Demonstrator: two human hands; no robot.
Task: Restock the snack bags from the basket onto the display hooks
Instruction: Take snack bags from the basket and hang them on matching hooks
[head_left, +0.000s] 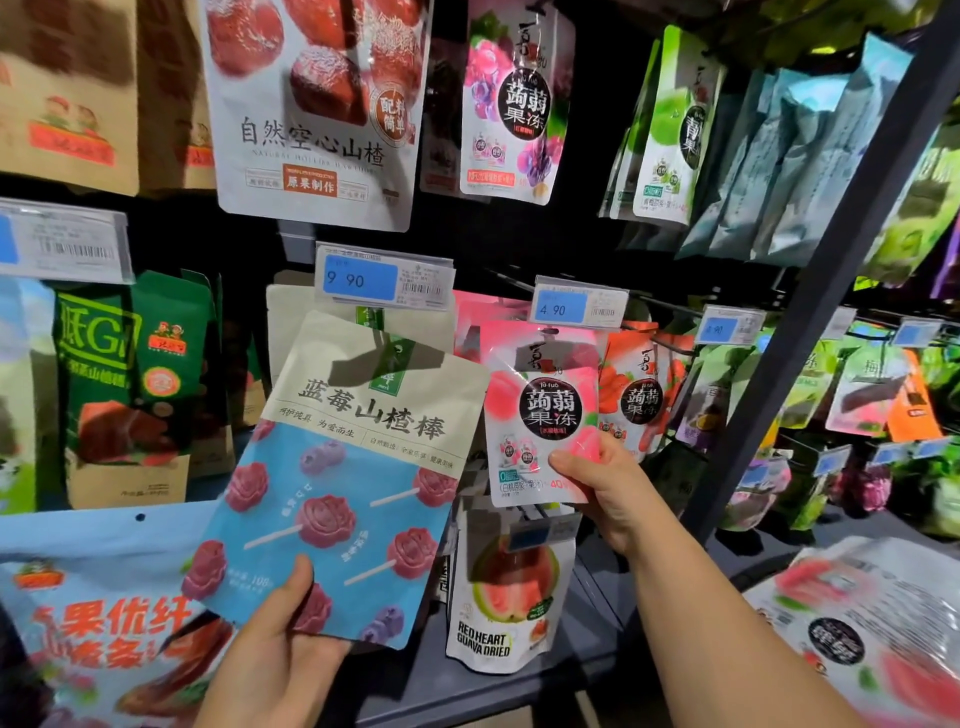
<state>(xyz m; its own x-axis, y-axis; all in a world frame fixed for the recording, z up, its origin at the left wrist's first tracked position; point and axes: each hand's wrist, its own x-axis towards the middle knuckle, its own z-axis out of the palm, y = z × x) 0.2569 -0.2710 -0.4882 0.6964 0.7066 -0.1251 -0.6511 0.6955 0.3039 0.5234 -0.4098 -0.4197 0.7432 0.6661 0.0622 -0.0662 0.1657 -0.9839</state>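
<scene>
L hand (270, 649) grips the bottom of a blue & cream snack bag (358, 467), thumb on the front. The bag is tilted, just below the 9 90 price tag (363, 280). R hand (608, 493) pinches the low corner of a pink jelly bag (540, 415), below & right of that tag. Its top is just under a 4 90 tag (576, 306); can't tell if it is on a hook. So 2 hands, 2 bags held, 1 each. Well below the 9 90 tag, 1 white guava bag (498, 613) stands on a grey shelf (467, 691). Above the tag hangs 1 big white bag w/ red fruit (317, 130); left of the tag is a green bag (130, 374). A dark slanted post (810, 312) runs up far right. The wall behind is dark. Only 2 prices can be read; other tags are too blurry. Bags far right are blurred too. A light blue bag w/ red letters (104, 623), low left of the tag, is cut off by the edge.
</scene>
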